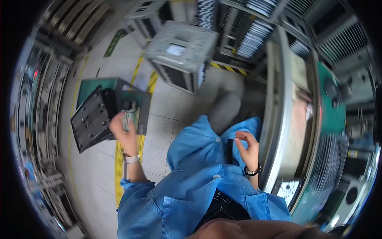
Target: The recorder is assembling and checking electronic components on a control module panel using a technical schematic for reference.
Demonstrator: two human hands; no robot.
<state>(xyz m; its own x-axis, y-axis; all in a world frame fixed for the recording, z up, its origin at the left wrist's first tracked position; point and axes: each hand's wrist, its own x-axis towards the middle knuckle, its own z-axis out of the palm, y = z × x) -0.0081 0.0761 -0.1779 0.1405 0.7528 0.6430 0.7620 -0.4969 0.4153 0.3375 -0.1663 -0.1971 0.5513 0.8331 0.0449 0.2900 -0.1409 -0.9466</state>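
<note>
A: Where is the left hand (124,130)?
B: Out to the left, at the near side of an open, straight-sided grey box with a green inside (144,113). The fingers are blurry, so I can't tell if they grip anything.

A: What is in the box?
B: Small pale and green bits (133,110), right by the hand. They are too smeary to name.

A: And the dark thing?
B: Flat, smooth black plates with little round spots (89,121). They lean, tilted, at the left side of the box.

A: What about the right hand (249,151)?
B: It is over the lap, above the soft, creased blue cloth coat (191,175). Its fingers bend in a loose curl. I can't tell if the tips meet the thumb.

A: What else is around?
B: Farther off is a boxy grey metal cabinet (159,46), with a flat white sheet (175,49) on top. Shiny yellow tape (119,169) runs over the pale floor tiles (159,131). On the right is a long bench with a smooth metal edge (279,131).
</note>
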